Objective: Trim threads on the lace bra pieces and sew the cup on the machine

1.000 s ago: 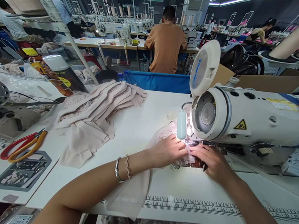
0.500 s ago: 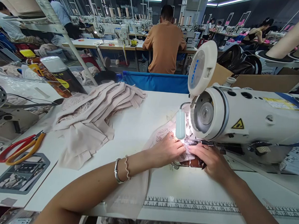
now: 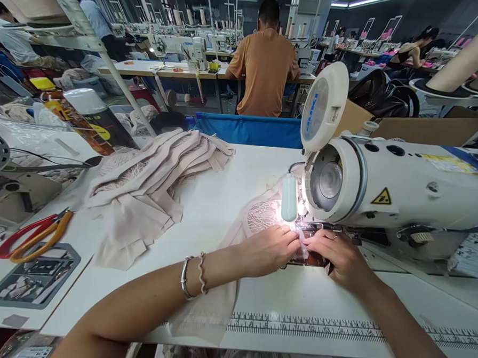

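Under the white sewing machine (image 3: 386, 187), near worktop's front edge: both hands pinching beige lace fabric (image 3: 261, 215); left hand (image 3: 273, 250), right hand (image 3: 335, 257); keep fingers closed, flat, beside needle.

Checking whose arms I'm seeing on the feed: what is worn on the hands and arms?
Both arms are bare, no sleeves or gloves. The left wrist carries a silver bangle and a thin beaded bracelet. A ring shows on the right hand.

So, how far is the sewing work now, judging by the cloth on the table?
Possibly done: a heap of beige pieces lies left on the table, whether sewn I cannot tell. In hand: the left hand and right hand press one lace piece under the sewing machine. Left: its tail hangs off the edge.
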